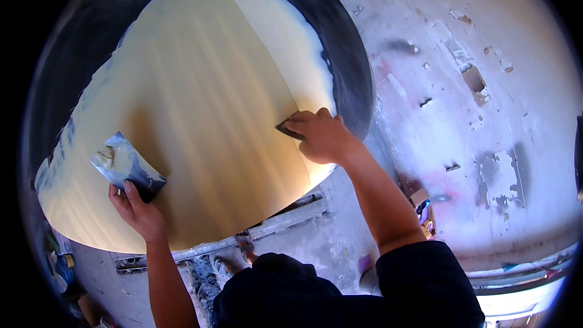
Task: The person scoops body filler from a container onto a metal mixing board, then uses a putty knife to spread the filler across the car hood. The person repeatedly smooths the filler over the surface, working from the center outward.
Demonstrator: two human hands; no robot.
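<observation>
A broad curved panel, like a car bonnet, spreads before me, coated in cream-yellow filler with a dark rim around the far and side edges. My right hand is closed on a small dark spreader, whose edge rests on the coating right of the middle. There, a seam divides a duller yellow area from a paler strip. Over the panel's left part, my left hand grips a bluish flat putty board with a smear of pale putty on it. The board's shadow falls beside it.
At right is a stained, patchy pale wall or floor; I cannot tell which. A small box of bits stands beside my right forearm. Sandalled feet are below the panel's near edge. Assorted items lie at lower left.
</observation>
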